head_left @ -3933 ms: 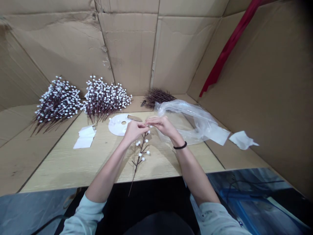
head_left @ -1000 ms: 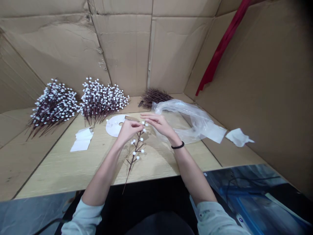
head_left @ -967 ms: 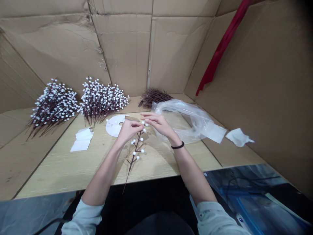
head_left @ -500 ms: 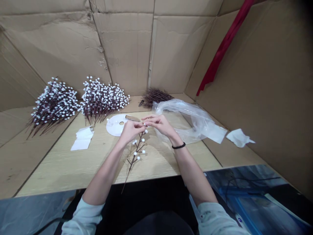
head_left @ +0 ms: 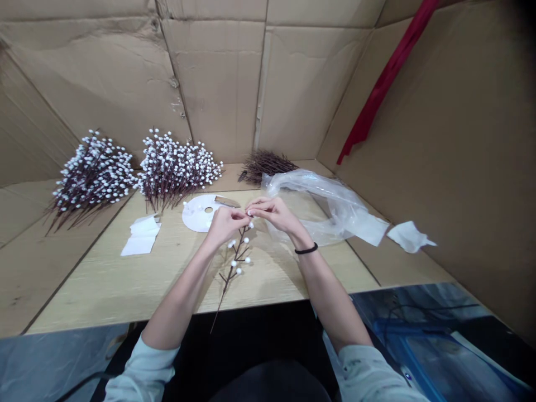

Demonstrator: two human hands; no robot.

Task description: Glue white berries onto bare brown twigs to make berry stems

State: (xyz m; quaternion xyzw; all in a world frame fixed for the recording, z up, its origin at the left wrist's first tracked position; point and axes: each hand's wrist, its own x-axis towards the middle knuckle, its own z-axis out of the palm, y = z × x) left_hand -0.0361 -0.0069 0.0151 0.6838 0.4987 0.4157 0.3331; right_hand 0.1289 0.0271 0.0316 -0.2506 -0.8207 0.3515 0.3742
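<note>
A brown twig (head_left: 235, 255) with several white berries hangs tilted below my hands, its bare stem reaching past the table's front edge. My left hand (head_left: 227, 223) pinches the twig near its top end. Right beside it, my right hand (head_left: 274, 214) is closed with thumb and fingers together on a white berry (head_left: 250, 212) at the twig's tip. The fingertips of both hands nearly meet. Behind my left hand lies a white disc (head_left: 195, 215) with a hole in it and a small brown strip (head_left: 226, 201) at its edge.
Two piles of white-berried twigs (head_left: 94, 170) (head_left: 176, 167) lie at the back left. Bare brown twigs (head_left: 268, 166) are at the back middle, beside a clear plastic bag (head_left: 330, 201). White paper pieces (head_left: 140, 237) (head_left: 409, 237) lie left and right. Cardboard walls (head_left: 218, 84) surround the table.
The twig has shifted very slightly to the right at its lower part. My right hand's fingers have drawn a little closer together around the berry.
</note>
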